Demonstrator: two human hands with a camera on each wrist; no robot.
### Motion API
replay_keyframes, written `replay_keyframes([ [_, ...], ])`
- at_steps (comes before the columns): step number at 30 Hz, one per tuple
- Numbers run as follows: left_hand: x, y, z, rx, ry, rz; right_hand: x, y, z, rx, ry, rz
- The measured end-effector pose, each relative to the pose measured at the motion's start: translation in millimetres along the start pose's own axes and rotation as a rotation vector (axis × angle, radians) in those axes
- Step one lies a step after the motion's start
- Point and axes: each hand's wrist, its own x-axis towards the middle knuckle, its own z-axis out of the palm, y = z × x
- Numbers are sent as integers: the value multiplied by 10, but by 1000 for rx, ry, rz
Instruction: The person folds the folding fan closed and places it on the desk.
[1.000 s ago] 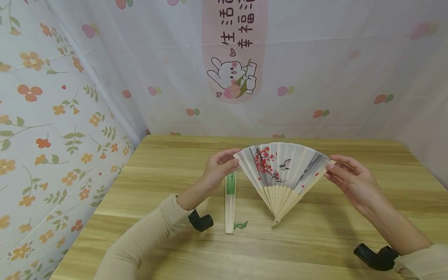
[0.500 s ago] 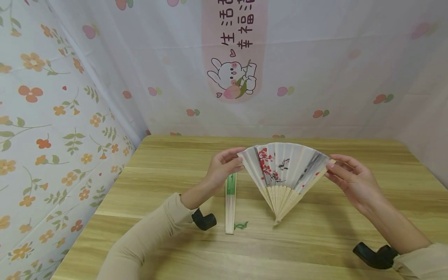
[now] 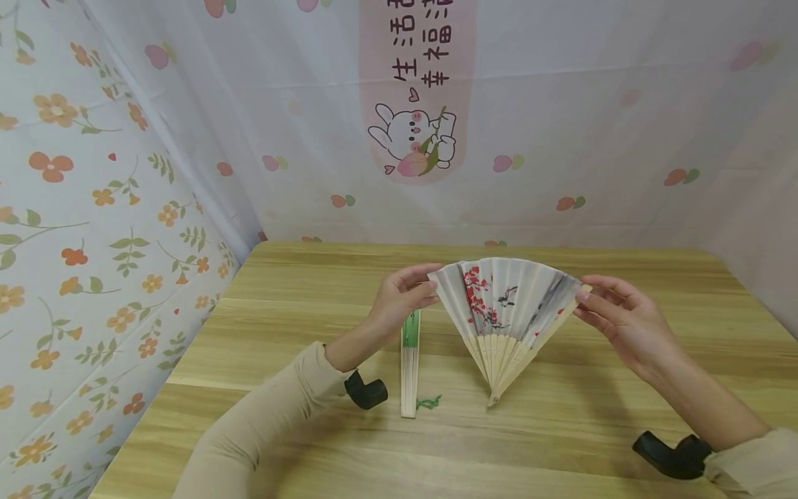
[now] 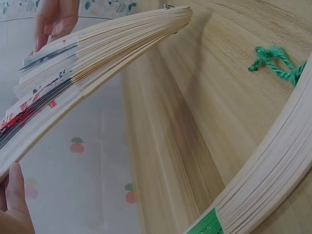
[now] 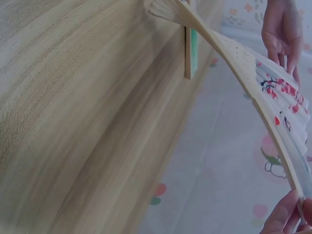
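Observation:
A white folding fan [image 3: 514,298] with red blossoms, a bird and pale bamboo ribs is spread partway between both hands. My left hand [image 3: 402,298] pinches its left outer edge near the top corner; my right hand [image 3: 623,322] pinches the right guard stick near its tip. The pivot end points toward me, and in the left wrist view the ribs [image 4: 131,34] stand raised over the table. Just left of it, a folded green fan [image 3: 409,367] lies on the table, its upper end hidden behind my left hand. A green cord [image 3: 429,402] is beside its lower end.
The wooden table [image 3: 530,450] ends at a back edge against a white printed curtain [image 3: 530,104]. A flowered curtain [image 3: 93,242] hangs along the left. Black curved pieces [image 3: 366,391] sit at both wrists, close above the table.
My left hand has moved slightly to the right, bringing the white fan's left edge inward, so its spread is a little narrower. My right hand has shifted slightly left. The green fan stays put.

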Motion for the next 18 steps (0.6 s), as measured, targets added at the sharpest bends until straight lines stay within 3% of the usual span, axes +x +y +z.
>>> replay_keyframes([
  [6,5,-9,8,4,-37,14,9,-14,39,-31,-24,2],
  [18,-22,21,21,13,-34,22,42,5,158,-85,-27,38],
])
